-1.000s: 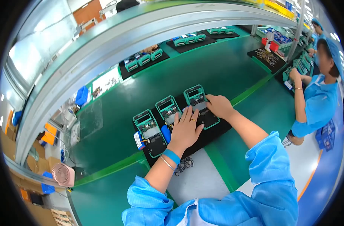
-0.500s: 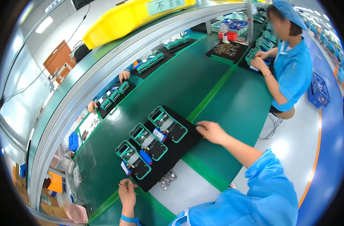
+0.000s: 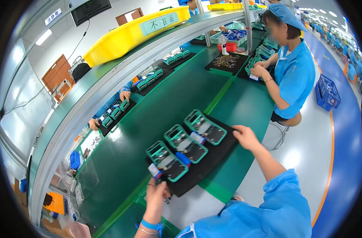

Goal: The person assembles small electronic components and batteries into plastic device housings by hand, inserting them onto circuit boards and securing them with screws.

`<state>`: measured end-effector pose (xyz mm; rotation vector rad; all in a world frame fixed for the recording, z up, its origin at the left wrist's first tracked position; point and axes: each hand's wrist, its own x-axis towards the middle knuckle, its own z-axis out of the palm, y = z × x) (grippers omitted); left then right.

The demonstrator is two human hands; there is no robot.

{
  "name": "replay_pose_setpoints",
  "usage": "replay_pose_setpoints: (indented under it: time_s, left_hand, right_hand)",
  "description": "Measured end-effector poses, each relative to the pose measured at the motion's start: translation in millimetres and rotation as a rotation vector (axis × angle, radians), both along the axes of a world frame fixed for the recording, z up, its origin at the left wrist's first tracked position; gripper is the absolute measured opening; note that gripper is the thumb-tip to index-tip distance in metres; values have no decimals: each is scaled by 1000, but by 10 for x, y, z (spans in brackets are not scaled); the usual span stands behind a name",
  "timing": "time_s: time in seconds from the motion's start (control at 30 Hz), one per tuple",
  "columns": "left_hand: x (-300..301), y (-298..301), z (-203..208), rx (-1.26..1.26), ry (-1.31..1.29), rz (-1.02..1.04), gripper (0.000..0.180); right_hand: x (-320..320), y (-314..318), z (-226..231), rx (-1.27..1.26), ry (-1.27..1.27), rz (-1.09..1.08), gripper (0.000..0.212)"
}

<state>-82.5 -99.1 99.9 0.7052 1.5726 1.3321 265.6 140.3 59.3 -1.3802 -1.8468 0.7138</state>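
Note:
A black mat (image 3: 204, 168) carries three green plastic frames, the left one (image 3: 167, 160), the middle one (image 3: 185, 143) and the right one (image 3: 205, 127), each with dark and grey parts inside. Blue-and-white wrapped pieces (image 3: 183, 158) lie beside the frames. My right hand (image 3: 247, 137) grips the mat's far right corner, thumb on top. At the near left edge, my left hand (image 3: 155, 196) is closed on the mat, its fingers slightly blurred and partly hidden. Small metal pieces (image 3: 167, 198) show on the table behind the left fingers.
Across the green table (image 3: 161, 115), another person's hands (image 3: 124, 95) hold a similar mat. A co-worker in blue (image 3: 294, 75) sits at the right, handling green frames. A yellow bin (image 3: 109, 41) stands on the overhead shelf. A blue crate (image 3: 327, 93) is on the floor.
The black mat with its three frames has shifted to the right, and both my hands have moved along with it. The small metal pieces are now partly hidden by my left hand and the mat.

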Motion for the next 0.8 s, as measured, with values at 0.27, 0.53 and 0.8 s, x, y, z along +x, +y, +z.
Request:
replay_pose_setpoints:
  time_s: [0.27,0.53,0.8]
  left_hand:
    - [-49,-34,-280,65,-347,-334,79]
    - [-445,130,-969,11,-488,-455,73]
    - [-595,-147,-947,191,-467,-243,53]
  right_hand:
    - [-574,-743,210,494,-352,-379,31]
    - [-2059,-1809,-46,492,-397,321,47]
    - [-2167,-1729,-212,484,-630,282,38]
